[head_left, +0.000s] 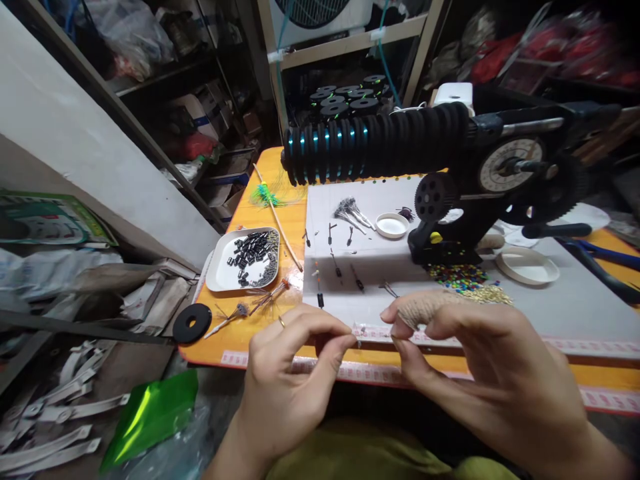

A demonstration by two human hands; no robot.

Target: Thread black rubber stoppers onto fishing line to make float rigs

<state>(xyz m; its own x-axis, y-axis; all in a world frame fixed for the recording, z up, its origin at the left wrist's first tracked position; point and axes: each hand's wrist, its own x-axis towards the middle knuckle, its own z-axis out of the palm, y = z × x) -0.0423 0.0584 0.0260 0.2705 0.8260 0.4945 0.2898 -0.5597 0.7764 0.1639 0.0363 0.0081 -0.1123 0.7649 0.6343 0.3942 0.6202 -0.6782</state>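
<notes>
My left hand (297, 373), with a ring on one finger, pinches thumb and index together above the table's front edge; something tiny at the fingertips is too small to name. To its right my right hand (490, 373), its index finger wrapped in tan tape (425, 307), also has its fingertips pressed together; what they hold cannot be made out. The two hands are a short way apart over a pink measuring tape (375, 333). Beyond them, small black parts with short stems (358, 279) lie on the white board (380, 307).
A black winding machine (370, 143) spans the back right. Colored beads (457, 275) lie under it. A white tray (215, 273) of black and metal pieces stands left, near a black ring (192, 323). Blue-handled pliers (610, 253) lie far right.
</notes>
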